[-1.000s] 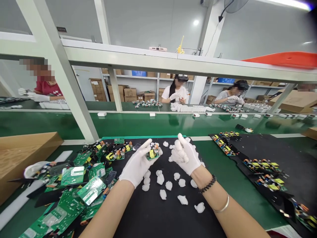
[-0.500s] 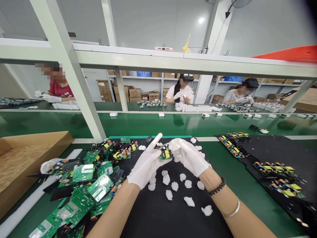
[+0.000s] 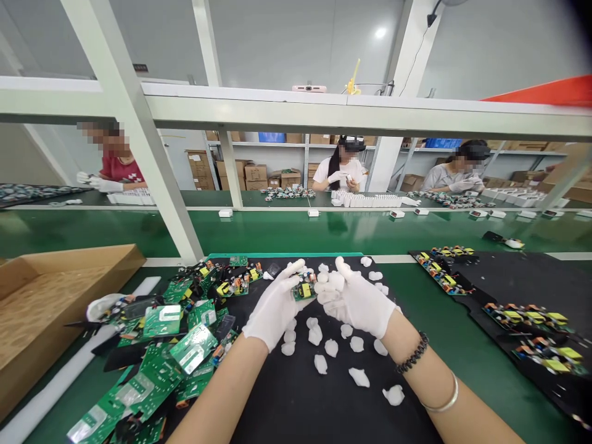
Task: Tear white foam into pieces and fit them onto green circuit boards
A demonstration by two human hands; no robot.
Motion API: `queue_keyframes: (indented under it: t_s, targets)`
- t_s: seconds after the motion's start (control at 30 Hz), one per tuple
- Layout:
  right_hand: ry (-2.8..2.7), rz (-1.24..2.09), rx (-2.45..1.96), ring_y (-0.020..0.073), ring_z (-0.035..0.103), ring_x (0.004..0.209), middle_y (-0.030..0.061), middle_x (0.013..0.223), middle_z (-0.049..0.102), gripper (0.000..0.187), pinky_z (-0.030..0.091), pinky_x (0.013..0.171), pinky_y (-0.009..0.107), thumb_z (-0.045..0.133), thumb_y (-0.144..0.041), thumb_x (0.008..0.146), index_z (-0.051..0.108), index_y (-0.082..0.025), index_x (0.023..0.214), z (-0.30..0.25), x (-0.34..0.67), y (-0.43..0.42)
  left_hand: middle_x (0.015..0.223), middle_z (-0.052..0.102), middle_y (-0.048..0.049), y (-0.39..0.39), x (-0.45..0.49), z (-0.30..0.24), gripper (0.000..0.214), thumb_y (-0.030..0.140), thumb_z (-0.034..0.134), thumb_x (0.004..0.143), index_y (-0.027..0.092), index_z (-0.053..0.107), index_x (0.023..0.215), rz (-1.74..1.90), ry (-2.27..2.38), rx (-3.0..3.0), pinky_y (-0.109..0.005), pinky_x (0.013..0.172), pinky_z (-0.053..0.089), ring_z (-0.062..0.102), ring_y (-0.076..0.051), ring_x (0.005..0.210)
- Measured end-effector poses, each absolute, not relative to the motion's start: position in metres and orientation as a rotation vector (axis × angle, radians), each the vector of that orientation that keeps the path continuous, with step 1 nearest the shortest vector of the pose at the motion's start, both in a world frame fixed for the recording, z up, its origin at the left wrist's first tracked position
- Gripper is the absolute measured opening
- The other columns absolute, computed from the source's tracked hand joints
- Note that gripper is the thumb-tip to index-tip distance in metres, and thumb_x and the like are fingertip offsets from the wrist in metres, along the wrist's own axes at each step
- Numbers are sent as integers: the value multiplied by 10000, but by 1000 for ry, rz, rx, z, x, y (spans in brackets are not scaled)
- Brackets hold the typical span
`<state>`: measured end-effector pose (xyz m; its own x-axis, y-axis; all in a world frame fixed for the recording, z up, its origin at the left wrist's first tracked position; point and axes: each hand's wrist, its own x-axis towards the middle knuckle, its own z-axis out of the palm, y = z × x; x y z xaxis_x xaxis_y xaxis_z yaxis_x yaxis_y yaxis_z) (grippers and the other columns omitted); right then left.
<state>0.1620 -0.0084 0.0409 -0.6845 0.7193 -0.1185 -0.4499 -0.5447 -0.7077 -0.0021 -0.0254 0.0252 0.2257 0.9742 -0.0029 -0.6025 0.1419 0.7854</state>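
Note:
My left hand (image 3: 272, 311), in a white glove, holds a small green circuit board (image 3: 305, 290) with a yellow transformer and other parts facing up. Just right of the board is my gloved right hand (image 3: 358, 302), its thumb raised and its fingers curled. A soft white lump (image 3: 337, 281) appears to sit between that thumb and the fingers; white on white makes its edge hard to see. Several similar white lumps (image 3: 330, 348) lie scattered on the black mat (image 3: 296, 401) below and around my hands.
Piled circuit boards (image 3: 192, 351) lie to the left, beside an open cardboard box (image 3: 69, 253). At right, rows of boards (image 3: 527, 316) rest on another black mat. A green conveyor (image 3: 272, 231) carries white casings beyond a metal frame (image 3: 277, 114). Several co-workers sit across.
My right hand has drawn slightly back from the board, and its thumb has lifted away from the fingers. The left hand still holds the board. The whole view has shifted slightly.

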Motion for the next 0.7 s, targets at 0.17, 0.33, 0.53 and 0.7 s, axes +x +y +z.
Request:
queue_keyframes:
  t_s: [0.17, 0.33, 0.53, 0.7]
  targets:
    - [-1380, 1426, -989, 57, 312, 420, -33, 519, 445, 327, 245, 394, 171, 497, -457, 833, 534, -152, 722, 33, 162, -3, 1140, 619, -48, -21, -10, 26, 454, 170, 607, 699, 284, 595, 1138, 1284, 657, 756, -507, 1013, 340, 405, -272, 1250]
    - [-1380, 989, -1105, 70, 300, 401, -48, 458, 396, 342, 243, 402, 203, 454, -436, 847, 512, -176, 631, 52, 173, -8, 1047, 663, -55, -19, -23, 30, 489, 152, 642, 627, 310, 628, 1090, 1387, 800, 929, -506, 1047, 275, 367, -296, 1278]
    - [-2020, 542, -1095, 193, 592, 741, 47, 800, 667, 190, 438, 646, 285, 464, -235, 840, 653, -237, 861, 0, 132, -122, 1125, 635, -88, -14, -30, 23, 476, 171, 663, 620, 268, 625, 1085, 1416, 696, 777, -472, 1027, 301, 395, -305, 1255]
    - [-2631, -35, -875, 327, 466, 1193, 125, 1351, 468, 611, 438, 905, 418, 535, -381, 823, 357, -185, 1374, -66, 98, -173, 1164, 611, -119, -8, -28, 12, 507, 225, 636, 674, 222, 567, 1176, 1432, 610, 659, -493, 973, 354, 496, -303, 1155]
